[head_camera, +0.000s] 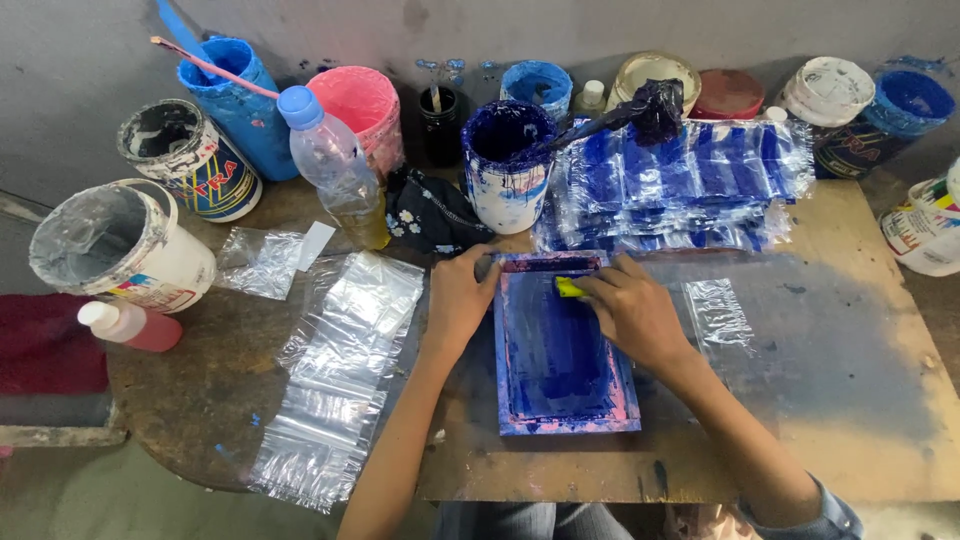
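Both forearms reached up over the table (860, 400); the left hand (455, 300) pressed flat on the blue-stained screen-printing frame's (560, 350) left edge, fingers spread, gripping nothing; the right hand (630, 310) was clamped on a small yellow squeegee (568, 287) at the frame's top; a slipping frame would likely smear ink; the printed bags (680, 185) just behind might be smudged.

The small rectangular wooden printing frame (565, 345) looks wet and glossy with blue ink; at nine o'clock, clear plastic bags (340, 375) shine, crinkled.
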